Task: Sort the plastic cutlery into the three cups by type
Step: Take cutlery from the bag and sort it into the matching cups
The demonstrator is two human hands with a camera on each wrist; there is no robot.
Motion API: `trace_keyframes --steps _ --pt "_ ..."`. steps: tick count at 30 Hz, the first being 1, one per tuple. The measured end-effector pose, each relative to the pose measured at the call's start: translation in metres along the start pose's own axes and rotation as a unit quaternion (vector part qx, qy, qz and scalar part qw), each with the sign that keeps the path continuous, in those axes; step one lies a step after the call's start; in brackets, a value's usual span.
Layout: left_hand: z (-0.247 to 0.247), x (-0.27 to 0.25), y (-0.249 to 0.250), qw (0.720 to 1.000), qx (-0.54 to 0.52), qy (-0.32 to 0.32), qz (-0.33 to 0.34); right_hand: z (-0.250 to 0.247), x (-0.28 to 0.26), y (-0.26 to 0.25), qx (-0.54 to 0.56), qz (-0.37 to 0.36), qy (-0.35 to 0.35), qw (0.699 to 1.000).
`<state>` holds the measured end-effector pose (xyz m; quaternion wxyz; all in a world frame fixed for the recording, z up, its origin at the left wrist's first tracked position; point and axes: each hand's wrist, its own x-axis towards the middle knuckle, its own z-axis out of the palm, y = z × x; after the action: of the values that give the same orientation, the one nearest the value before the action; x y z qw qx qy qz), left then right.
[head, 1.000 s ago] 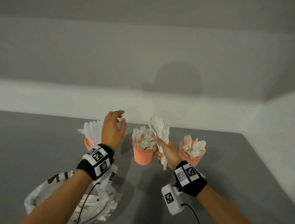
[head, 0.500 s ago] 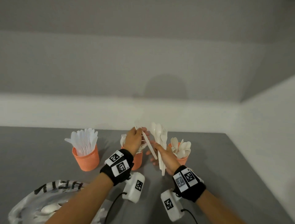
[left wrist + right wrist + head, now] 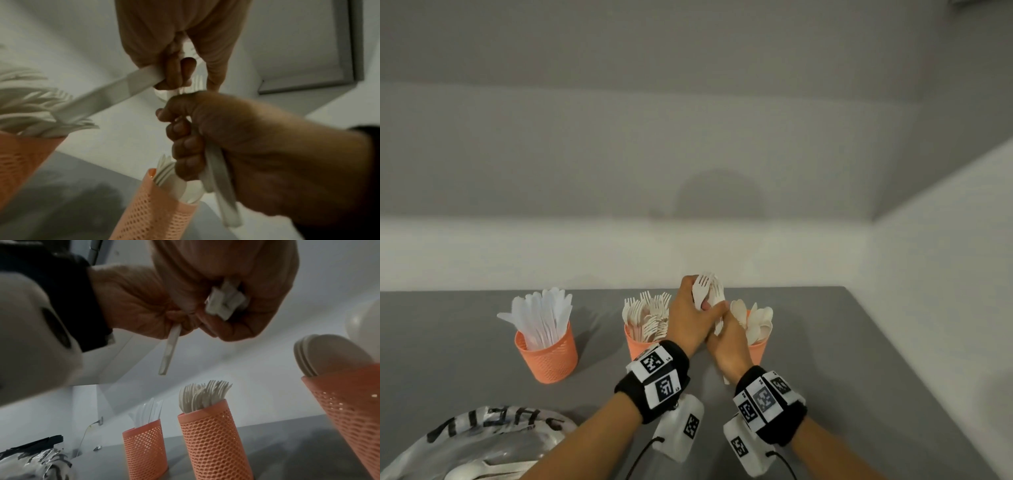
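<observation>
Three orange mesh cups stand in a row on the grey table: knives in the left cup [image 3: 546, 356], forks in the middle cup [image 3: 635, 344], spoons in the right cup [image 3: 759, 351]. My hands meet above the gap between the fork and spoon cups. My right hand [image 3: 729, 346] grips a bundle of white cutlery [image 3: 717, 296] by the handles [image 3: 225, 305]. My left hand [image 3: 686, 318] pinches a single white piece, its flat handle [image 3: 107, 97] sticking out below the fingers. A fork head [image 3: 702, 283] shows above the left knuckles; which hand holds it is unclear.
A crumpled plastic bag [image 3: 482, 442] with black lettering lies at the near left and holds more white cutlery. A white wall [image 3: 945, 308] borders the table at the back and on the right. Cables run from both wrist cameras.
My left hand came from the knife cup across to my right hand and took hold of one piece at the bundle. Both hands now sit close together.
</observation>
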<state>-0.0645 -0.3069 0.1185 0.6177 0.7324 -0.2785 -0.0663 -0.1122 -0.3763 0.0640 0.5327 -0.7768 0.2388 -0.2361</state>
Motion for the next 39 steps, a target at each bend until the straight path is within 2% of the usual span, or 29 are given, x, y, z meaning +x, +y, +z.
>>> trace_keyframes --steps 4,7,10,15,18,21,24,27,30,32,33,34,37,39 --pt "0.003 0.006 -0.005 0.997 0.071 -0.013 0.012 -0.006 0.000 0.001 0.018 -0.018 -0.023 0.999" --pt "0.006 0.009 -0.011 0.998 0.059 -0.024 0.008 -0.008 -0.001 0.001 0.029 -0.028 -0.016 0.999" --pt "0.006 0.010 -0.017 0.999 -0.010 0.026 -0.029 -0.010 -0.001 -0.003 0.052 -0.038 -0.011 0.998" --pt "-0.002 0.019 -0.023 0.981 -0.116 0.110 -0.109 -0.011 -0.005 0.000 0.067 -0.062 -0.034 0.995" --pt "-0.014 0.030 -0.014 0.968 -0.158 0.140 -0.133 -0.014 -0.007 0.000 0.046 -0.033 -0.028 0.998" --pt "-0.027 0.040 -0.005 0.954 -0.209 0.145 -0.156 -0.019 -0.010 -0.002 0.118 0.028 -0.072 0.990" --pt "-0.035 0.044 -0.006 0.950 -0.242 0.076 -0.180 -0.029 -0.009 -0.012 0.238 0.130 -0.124 0.954" --pt "-0.032 0.032 -0.014 0.952 -0.219 -0.081 -0.198 -0.036 -0.009 -0.026 0.348 0.175 -0.188 0.901" --pt "-0.020 0.018 -0.016 0.936 -0.202 -0.225 -0.180 -0.037 -0.008 -0.030 0.371 0.187 -0.281 0.865" --pt "-0.014 0.016 -0.011 0.930 -0.214 -0.242 -0.177 -0.041 -0.008 -0.028 0.357 0.199 -0.342 0.846" --pt "-0.011 0.017 -0.008 0.936 -0.206 -0.229 -0.171 -0.042 -0.009 -0.027 0.339 0.212 -0.351 0.847" --pt "-0.009 0.017 -0.004 0.946 -0.189 -0.208 -0.163 -0.043 -0.011 -0.027 0.305 0.220 -0.342 0.861" --pt "-0.003 0.021 0.001 0.975 -0.114 -0.121 -0.149 -0.036 -0.014 -0.023 0.152 0.164 -0.216 0.951" --pt "0.001 0.023 0.000 0.978 -0.119 -0.098 -0.141 -0.033 -0.014 -0.020 0.156 0.129 -0.162 0.966"
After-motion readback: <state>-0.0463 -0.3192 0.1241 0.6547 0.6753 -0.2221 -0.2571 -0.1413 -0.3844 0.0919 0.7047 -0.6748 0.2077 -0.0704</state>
